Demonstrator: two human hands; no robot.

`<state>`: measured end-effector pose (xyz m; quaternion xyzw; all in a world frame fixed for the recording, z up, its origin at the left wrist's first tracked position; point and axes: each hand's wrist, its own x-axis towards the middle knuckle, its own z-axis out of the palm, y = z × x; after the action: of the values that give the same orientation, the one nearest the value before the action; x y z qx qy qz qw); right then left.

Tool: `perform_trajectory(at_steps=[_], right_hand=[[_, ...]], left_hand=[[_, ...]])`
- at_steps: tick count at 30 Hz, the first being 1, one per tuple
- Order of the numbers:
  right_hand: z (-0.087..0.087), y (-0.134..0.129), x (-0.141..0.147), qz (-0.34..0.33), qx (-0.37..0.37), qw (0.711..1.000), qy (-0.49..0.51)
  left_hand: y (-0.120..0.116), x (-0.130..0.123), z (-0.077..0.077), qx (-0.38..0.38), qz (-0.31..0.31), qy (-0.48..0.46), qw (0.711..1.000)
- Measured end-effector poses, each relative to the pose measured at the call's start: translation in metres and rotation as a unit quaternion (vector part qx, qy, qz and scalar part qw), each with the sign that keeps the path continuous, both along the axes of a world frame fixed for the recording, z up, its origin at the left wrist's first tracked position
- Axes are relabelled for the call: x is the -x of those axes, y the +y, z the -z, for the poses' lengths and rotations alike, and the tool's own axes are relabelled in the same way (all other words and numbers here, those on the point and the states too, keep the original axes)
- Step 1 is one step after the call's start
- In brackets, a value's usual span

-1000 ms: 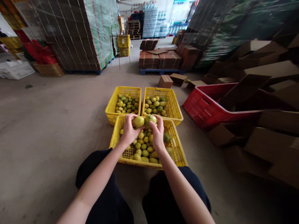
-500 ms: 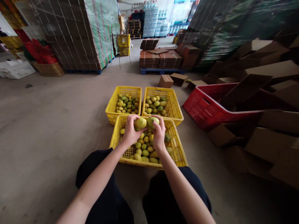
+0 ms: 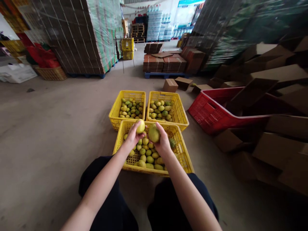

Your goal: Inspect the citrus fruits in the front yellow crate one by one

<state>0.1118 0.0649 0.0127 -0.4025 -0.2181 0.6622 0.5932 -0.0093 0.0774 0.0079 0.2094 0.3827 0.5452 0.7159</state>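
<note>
Between curled fingers (image 3: 142,135) of each hand, one yellow-green fruit (image 3: 154,133) sits gripped.

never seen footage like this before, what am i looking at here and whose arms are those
This comes from a camera worn on a person's head, looking forward and down, so the bare arms belong to the wearer; there is no robot. The left hand holds a yellowish fruit, and the right hand a greener one. Both are above the near yellow crate, which has more fruit in it. Two more yellow crates of fruit, the left one and the right one, stand just beyond it on the floor. To the right are a red crate and a heap of cardboard boxes.
</note>
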Motion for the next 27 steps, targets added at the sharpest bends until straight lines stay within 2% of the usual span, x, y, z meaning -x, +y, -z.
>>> perform_trajectory(at_steps=[3,5,8,12,20,22,27], right_hand=[[-0.003,0.002,-0.002,-0.02,0.048,0.997,0.05],[-0.002,0.004,-0.004,-0.021,0.108,0.991,0.083],[0.003,0.008,-0.006,-0.013,0.196,0.978,0.076],[0.008,0.009,-0.004,0.006,0.23,0.972,0.044],[-0.01,0.005,0.004,0.062,0.146,0.985,0.072],[-0.013,0.004,0.008,0.051,0.158,0.984,0.066],[-0.013,-0.005,0.021,-0.04,0.22,0.972,0.066]], left_hand=[[-0.001,0.004,-0.003,0.049,-0.009,-0.093,0.994],[-0.003,0.006,-0.004,0.083,-0.017,-0.165,0.983],[-0.003,0.006,-0.003,0.092,-0.038,-0.217,0.971],[0.002,0.002,-0.001,0.111,-0.03,-0.176,0.978],[-0.002,0.0,-0.004,0.12,-0.076,-0.125,0.982],[-0.007,0.002,-0.008,0.123,-0.081,-0.11,0.983],[-0.022,0.015,-0.011,0.155,-0.049,-0.084,0.983]])
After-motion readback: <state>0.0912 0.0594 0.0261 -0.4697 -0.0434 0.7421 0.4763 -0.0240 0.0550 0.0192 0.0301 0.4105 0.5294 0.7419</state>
